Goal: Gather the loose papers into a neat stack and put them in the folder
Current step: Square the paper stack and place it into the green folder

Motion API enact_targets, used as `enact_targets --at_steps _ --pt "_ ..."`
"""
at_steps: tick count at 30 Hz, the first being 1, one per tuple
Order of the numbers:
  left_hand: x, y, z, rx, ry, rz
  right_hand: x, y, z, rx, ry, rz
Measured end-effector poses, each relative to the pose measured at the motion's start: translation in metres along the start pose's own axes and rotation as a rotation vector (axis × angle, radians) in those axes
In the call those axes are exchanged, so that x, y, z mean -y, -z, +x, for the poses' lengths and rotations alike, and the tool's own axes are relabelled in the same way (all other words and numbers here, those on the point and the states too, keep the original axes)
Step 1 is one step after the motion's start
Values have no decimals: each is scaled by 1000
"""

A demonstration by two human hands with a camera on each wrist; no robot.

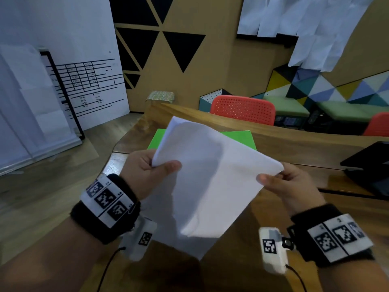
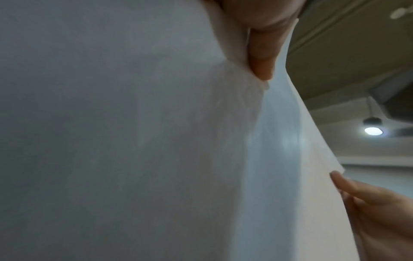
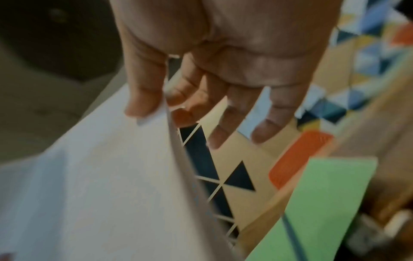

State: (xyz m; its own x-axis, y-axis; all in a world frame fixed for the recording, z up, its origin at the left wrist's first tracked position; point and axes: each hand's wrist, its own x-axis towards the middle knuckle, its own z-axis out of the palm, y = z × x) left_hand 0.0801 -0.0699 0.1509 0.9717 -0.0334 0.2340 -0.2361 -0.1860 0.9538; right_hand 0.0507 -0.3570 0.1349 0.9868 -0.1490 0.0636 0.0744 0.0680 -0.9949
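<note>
your left hand (image 1: 145,173) pinches the white papers (image 1: 210,178) at their 9 o'clock corner, thumb on top. your right hand (image 1: 294,186) pinches the 3 o'clock corner. the papers hang lifted above the wooden table (image 1: 294,144), edges bowed. the green folder (image 1: 242,138) lies flat at 12 o'clock, partly hidden behind them. a dark device (image 1: 370,165) sits at 3 o'clock.

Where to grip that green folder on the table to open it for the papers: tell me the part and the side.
Judging by its pose, take the green folder at its exposed right corner, coming from the right. It lies flat on the table, and the papers, pinched by the left hand and right hand, cover its middle.
</note>
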Motion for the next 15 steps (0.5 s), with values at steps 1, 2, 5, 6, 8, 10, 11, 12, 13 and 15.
enact_targets --at_steps 1,2,5,6,8,10,11,12,13,15 --pt "2 -3 -2 -21 53 -75 -3 -8 -3 18 10 145" --pt "5 -7 -5 -43 101 -142 -5 -19 -8 37 31 230" --pt "18 -24 -16 -173 199 -209 -17 -50 -20 -101 89 150" --pt "24 -30 -21 -218 226 -215 -22 -57 -22 -165 116 96" --pt "37 -38 -30 -253 282 -213 -34 -66 -25 -253 113 34" --pt "48 -40 -36 -233 313 -151 -46 -68 -26 -274 70 -3" --pt "50 -39 -37 -203 294 -124 -50 -67 -26 -268 60 -11" --pt "48 -37 -37 -182 257 -108 -51 -66 -26 -262 60 -8" --pt "45 -33 -36 -172 209 -121 -49 -63 -26 -261 70 13" --pt "34 -29 -30 -155 116 -193 -43 -55 -24 -243 115 78"
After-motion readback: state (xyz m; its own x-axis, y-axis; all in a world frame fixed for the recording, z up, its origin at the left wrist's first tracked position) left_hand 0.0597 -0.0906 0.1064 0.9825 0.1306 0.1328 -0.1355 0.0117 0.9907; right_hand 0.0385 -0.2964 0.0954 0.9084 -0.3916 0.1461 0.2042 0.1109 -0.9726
